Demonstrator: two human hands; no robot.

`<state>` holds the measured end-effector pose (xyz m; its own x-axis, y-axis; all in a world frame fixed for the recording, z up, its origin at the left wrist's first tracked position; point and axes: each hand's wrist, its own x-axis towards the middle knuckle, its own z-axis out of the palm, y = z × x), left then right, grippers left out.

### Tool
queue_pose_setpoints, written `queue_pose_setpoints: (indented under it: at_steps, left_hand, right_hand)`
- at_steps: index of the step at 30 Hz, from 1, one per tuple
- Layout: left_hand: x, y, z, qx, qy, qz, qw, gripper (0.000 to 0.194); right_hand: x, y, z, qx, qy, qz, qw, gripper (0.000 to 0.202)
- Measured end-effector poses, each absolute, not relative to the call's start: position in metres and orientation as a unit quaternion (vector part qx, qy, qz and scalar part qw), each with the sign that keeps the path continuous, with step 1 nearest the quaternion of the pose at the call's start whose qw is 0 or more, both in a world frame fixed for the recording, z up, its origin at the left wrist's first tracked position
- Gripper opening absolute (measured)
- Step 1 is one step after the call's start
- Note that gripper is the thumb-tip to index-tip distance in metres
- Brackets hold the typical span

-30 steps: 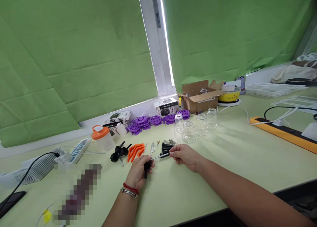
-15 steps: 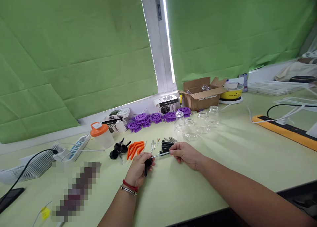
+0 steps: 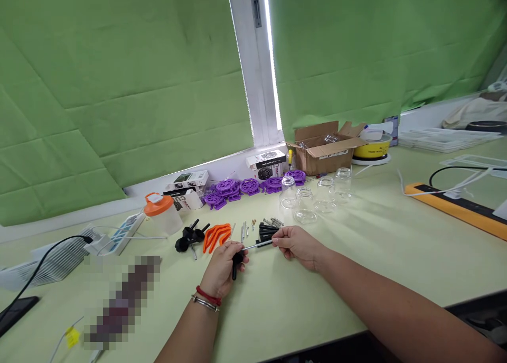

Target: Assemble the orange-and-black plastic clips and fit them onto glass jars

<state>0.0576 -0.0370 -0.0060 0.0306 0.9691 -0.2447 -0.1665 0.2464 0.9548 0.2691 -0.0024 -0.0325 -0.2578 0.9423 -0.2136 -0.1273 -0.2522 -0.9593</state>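
My left hand (image 3: 220, 265) is closed around a black plastic part (image 3: 236, 259) with a short handle pointing down. A thin metal rod (image 3: 257, 244) runs from that part toward the right. Fingertips of my right hand (image 3: 295, 241) pinch the rod's far end. Just beyond my hands lie black tapered pieces (image 3: 268, 230), small springs (image 3: 276, 222) and loose metal pins (image 3: 244, 230). Orange bent handles (image 3: 216, 236) rest beyond my left hand, beside more black parts with stems (image 3: 190, 238). My left fingers partly hide the held part.
Several clear glass jars (image 3: 304, 207) stand behind my right hand. Purple wheel-shaped parts (image 3: 249, 186), small printed boxes (image 3: 266, 165) and an open cardboard box (image 3: 328, 157) line the back. At left are an orange-lidded jug (image 3: 163, 215) and a power strip (image 3: 127, 233); an orange-black strip (image 3: 455, 207) lies right.
The view has shifted slightly. Both hands keep the same grip on the black part and the rod, with hardly any movement.
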Motion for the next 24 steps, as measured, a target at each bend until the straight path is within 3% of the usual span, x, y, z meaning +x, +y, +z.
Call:
queue_pose_setpoints:
  at_steps: [8, 24]
  left_hand:
    - [0.0605, -0.039, -0.0004, 0.397, 0.519, 0.47, 0.593, 0.01]
    - [0.061, -0.0388, -0.003, 0.407, 0.51, 0.466, 0.597, 0.011]
  right_hand:
    - [0.2682, -0.0062, -0.0258, -0.464, -0.475, 0.639, 0.388, 0.014]
    - [0.2681, -0.0092, -0.0273, -0.482, -0.545, 0.598, 0.336, 0.031]
